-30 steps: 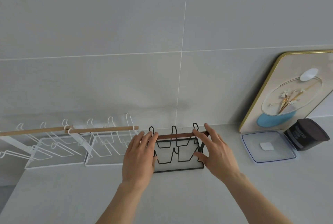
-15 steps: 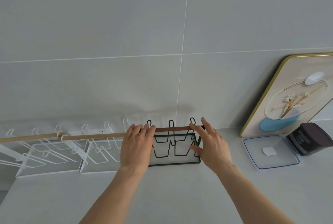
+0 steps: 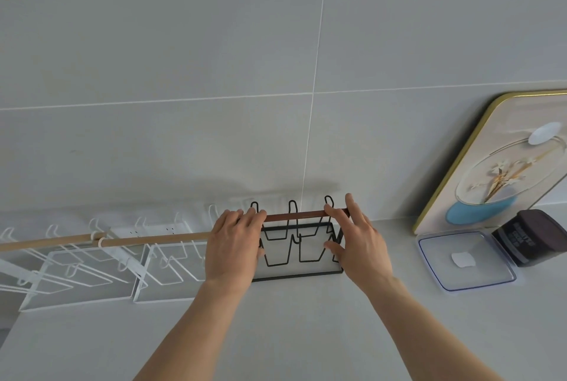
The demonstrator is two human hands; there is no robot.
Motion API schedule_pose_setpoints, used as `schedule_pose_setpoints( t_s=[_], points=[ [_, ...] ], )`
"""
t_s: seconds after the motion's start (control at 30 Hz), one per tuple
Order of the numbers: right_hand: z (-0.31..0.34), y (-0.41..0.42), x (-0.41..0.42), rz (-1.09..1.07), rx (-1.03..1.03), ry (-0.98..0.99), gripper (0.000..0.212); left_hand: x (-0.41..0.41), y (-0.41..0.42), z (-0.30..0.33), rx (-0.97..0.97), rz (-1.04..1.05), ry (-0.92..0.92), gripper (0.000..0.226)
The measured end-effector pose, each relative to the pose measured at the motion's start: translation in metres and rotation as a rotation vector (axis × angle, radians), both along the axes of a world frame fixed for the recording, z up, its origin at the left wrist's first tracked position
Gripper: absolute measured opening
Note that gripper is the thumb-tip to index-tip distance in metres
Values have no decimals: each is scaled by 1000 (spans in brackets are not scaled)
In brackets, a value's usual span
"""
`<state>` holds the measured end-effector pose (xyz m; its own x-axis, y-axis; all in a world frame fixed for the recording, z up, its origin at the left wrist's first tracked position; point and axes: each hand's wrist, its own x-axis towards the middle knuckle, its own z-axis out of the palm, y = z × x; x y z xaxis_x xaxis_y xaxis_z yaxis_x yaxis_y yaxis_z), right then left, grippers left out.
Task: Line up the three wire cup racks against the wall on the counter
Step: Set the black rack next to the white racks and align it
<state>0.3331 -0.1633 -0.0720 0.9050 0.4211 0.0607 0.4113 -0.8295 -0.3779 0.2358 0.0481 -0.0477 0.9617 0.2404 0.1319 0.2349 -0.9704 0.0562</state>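
Note:
A black wire cup rack [image 3: 296, 253] with a dark brown wooden bar stands on the grey counter close to the tiled wall. My left hand [image 3: 234, 245] grips its left end and my right hand [image 3: 352, 238] grips its right end, fingers over the bar. Two white wire cup racks with light wooden bars stand in a row to its left along the wall: one [image 3: 171, 261] right beside the black rack, the other [image 3: 61, 270] further left and partly cut off by the frame edge.
A gold-framed picture board [image 3: 503, 163] leans on the wall at the right. In front of it lie a clear lid with a blue rim [image 3: 463, 261] and a dark lidded container [image 3: 530, 236]. The counter's left end [image 3: 12, 325] drops off near the far white rack.
Both hands have pushed the black rack back toward the wall, so it now stands in row with the white racks. The view has shifted slightly.

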Motion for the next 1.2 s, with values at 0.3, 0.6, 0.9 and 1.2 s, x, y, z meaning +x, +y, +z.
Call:
schedule_pose_setpoints(
  t_s=[0.3, 0.6, 0.9, 1.2],
  points=[
    [-6, -5, -6, 7, -11, -40, 80, -3, -2, -4, -1, 24, 30, 86],
    [15, -20, -27, -14, -58, 18, 86, -29, -6, 7, -32, 77, 13, 92],
    [50, -31, -62, -6, -147, 103, 89, -80, 0, 41, -73, 164, 35, 83],
    [109, 6, -139, 9, -183, 103, 91, -157, 41, 94, -95, 152, 25, 82]
  ],
)
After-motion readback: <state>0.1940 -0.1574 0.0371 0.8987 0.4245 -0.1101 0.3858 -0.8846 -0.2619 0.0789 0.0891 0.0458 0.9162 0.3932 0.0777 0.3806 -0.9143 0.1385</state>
